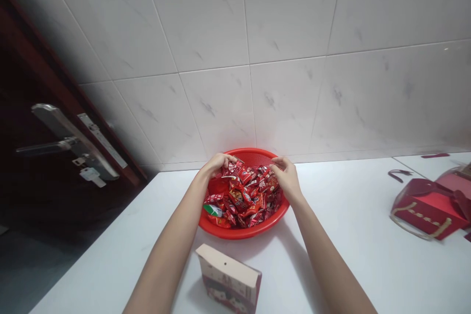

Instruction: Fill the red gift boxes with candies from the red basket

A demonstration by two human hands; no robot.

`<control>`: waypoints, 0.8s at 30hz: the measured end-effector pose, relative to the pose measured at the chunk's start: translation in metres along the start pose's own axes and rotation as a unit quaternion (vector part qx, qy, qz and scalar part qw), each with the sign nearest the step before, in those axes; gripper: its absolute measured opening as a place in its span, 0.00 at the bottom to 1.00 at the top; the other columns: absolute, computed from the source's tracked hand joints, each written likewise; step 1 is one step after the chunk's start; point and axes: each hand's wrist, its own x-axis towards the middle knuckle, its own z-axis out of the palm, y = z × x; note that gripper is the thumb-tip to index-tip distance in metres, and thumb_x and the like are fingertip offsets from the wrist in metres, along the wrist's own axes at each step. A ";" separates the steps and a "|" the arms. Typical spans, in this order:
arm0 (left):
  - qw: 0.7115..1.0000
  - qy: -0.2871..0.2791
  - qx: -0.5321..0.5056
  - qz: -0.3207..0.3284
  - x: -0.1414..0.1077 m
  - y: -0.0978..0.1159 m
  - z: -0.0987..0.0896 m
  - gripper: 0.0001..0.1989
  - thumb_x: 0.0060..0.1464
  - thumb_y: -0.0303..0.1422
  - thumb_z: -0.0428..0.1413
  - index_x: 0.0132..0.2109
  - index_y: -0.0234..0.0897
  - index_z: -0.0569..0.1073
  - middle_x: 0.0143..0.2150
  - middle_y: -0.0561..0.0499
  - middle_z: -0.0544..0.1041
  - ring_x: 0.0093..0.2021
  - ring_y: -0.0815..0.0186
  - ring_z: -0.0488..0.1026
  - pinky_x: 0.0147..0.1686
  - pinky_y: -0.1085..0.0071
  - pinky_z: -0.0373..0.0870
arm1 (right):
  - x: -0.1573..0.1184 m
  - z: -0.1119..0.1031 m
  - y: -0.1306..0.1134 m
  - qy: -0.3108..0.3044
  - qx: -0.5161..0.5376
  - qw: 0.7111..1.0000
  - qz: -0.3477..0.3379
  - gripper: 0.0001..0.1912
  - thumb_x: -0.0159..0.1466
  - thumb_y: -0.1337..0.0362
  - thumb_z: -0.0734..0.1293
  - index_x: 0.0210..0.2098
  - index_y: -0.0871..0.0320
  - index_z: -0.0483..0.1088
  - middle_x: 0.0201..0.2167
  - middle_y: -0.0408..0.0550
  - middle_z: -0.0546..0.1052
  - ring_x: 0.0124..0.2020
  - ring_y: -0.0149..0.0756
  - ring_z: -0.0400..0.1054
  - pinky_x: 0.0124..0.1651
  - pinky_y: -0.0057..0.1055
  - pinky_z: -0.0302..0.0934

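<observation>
A red plastic basket [241, 234] stands on the white table against the tiled wall, with a heap of small wrapped snack packets [245, 198] in it, mostly red and one green and white. My left hand [217, 163] reaches over the basket's left rim, its fingers closed on a red snack packet [231, 169] at the back of the heap. Over the right rim comes my right hand [287, 176], thumb and fingers curled close together beside the packets. Whatever lies between those fingertips is too small to make out.
Nearer to me, a cream and dark red carton [230, 277] stands upright between my forearms. At the right lie a red gift box with a rope handle [423, 208] and a dark curved strip [399, 174]. A dark door with a metal handle [47, 147] is at the left.
</observation>
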 end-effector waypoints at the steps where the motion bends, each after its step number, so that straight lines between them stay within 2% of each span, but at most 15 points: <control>1: 1.000 0.008 0.007 0.003 0.001 -0.001 0.000 0.17 0.26 0.26 0.48 0.26 0.34 0.77 0.26 0.48 0.78 0.20 0.69 0.64 0.19 0.74 0.61 | 0.000 0.000 0.001 -0.001 -0.001 1.000 -0.001 0.10 0.49 0.61 0.68 0.32 0.55 0.72 0.37 0.50 0.79 0.45 0.45 0.73 0.53 0.43 0.65; 6: 0.997 0.055 0.053 0.024 0.002 -0.003 0.001 0.12 0.31 0.26 0.50 0.24 0.35 0.78 0.25 0.49 0.79 0.21 0.68 0.66 0.22 0.73 0.64 | 0.000 -0.001 0.002 0.001 -0.005 1.000 -0.008 0.10 0.49 0.61 0.69 0.32 0.55 0.72 0.38 0.50 0.80 0.46 0.46 0.73 0.54 0.44 0.65; 11: 0.982 0.118 0.136 0.049 0.000 0.001 0.001 0.11 0.39 0.25 0.51 0.23 0.37 0.78 0.30 0.48 0.82 0.32 0.63 0.75 0.34 0.71 0.70 | 0.001 -0.001 0.003 -0.007 -0.004 1.000 -0.008 0.10 0.50 0.61 0.69 0.32 0.55 0.72 0.38 0.51 0.80 0.46 0.46 0.73 0.54 0.44 0.65; 14: 0.966 0.139 0.217 0.039 -0.004 0.003 0.003 0.10 0.41 0.25 0.53 0.21 0.37 0.78 0.23 0.48 0.78 0.32 0.61 0.76 0.34 0.70 0.68 | 0.001 -0.001 0.003 -0.006 -0.001 1.000 -0.011 0.10 0.49 0.61 0.69 0.32 0.55 0.72 0.38 0.50 0.80 0.45 0.46 0.73 0.54 0.44 0.65; 17: 0.943 0.134 0.301 0.038 -0.008 0.005 0.009 0.09 0.39 0.22 0.56 0.18 0.38 0.76 0.18 0.49 0.74 0.33 0.57 0.76 0.36 0.68 0.67 | 0.000 -0.001 0.000 -0.005 -0.003 1.000 -0.009 0.10 0.49 0.61 0.68 0.32 0.55 0.72 0.38 0.50 0.80 0.45 0.46 0.73 0.54 0.44 0.65; 21: 0.917 0.098 0.381 0.064 -0.010 0.007 0.018 0.13 0.36 0.16 0.57 0.19 0.39 0.76 0.27 0.46 0.79 0.40 0.53 0.77 0.46 0.61 0.67 | -0.002 -0.001 -0.004 -0.006 -0.008 1.000 0.003 0.09 0.49 0.62 0.68 0.31 0.55 0.72 0.38 0.50 0.80 0.45 0.46 0.73 0.54 0.44 0.64; 24: 0.898 0.070 0.425 0.091 -0.012 0.009 0.022 0.12 0.38 0.16 0.57 0.18 0.37 0.75 0.32 0.43 0.81 0.47 0.47 0.76 0.57 0.50 0.60 | -0.002 -0.001 -0.004 -0.004 -0.006 1.000 0.005 0.09 0.49 0.62 0.68 0.31 0.55 0.72 0.38 0.50 0.80 0.45 0.46 0.73 0.54 0.44 0.64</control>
